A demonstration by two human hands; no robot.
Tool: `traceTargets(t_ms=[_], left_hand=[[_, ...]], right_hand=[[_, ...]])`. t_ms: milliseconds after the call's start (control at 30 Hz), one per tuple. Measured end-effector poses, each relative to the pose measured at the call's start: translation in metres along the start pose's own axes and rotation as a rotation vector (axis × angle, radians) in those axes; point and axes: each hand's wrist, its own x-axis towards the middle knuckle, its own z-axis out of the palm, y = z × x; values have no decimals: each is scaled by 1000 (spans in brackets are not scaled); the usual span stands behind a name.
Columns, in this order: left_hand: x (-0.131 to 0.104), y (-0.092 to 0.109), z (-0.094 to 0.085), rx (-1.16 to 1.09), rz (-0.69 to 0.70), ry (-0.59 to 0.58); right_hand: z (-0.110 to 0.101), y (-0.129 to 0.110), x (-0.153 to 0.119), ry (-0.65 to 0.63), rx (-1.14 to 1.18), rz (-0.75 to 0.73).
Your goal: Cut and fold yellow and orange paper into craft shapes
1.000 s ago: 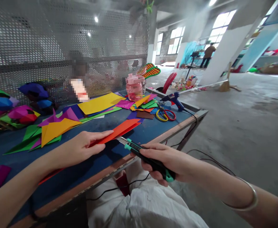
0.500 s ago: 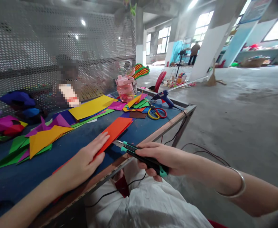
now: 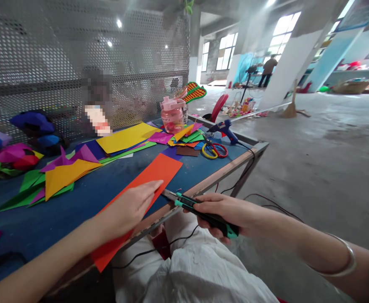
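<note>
A long strip of orange paper [image 3: 164, 170] lies slantwise on the blue tabletop, and its near end juts past the table's front edge. My left hand [image 3: 132, 206] rests on it with fingers stretched out flat and holding nothing. In my right hand [image 3: 214, 212] is a black and teal utility knife [image 3: 187, 203], gripped with its blade out. The blade tip is beside the right edge of the orange paper, close to my left fingertips; whether it touches the paper I cannot tell.
Yellow-and-red-handled scissors [image 3: 214, 150], a blue glue gun [image 3: 225, 131] and a pink bottle [image 3: 172, 114] stand or lie toward the far corner. Sheets of yellow paper [image 3: 126, 139] and folded paper pieces [image 3: 66, 176] lie farther back and left. A cord [image 3: 250, 162] hangs off the right edge.
The orange paper now lies flatter and shows more of its face. My left hand has moved farther along it, fingers flattened. The knife has shifted slightly right with my right hand.
</note>
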Motion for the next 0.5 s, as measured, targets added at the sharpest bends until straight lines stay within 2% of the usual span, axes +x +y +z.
traceTargets(t_ms=[100,233,333,500], left_hand=[[12,-23,-17,106,138,-16],[18,-45,-18,262,187,-95],[19,-47,-13,256,170,-166],[19,-42,-15,243,159,-212]], right_hand=[[0,0,1,-7,-27,22],[1,1,3,-18,-59,47],[1,3,4,-20,-76,32],[5,4,2,-14,-124,36]])
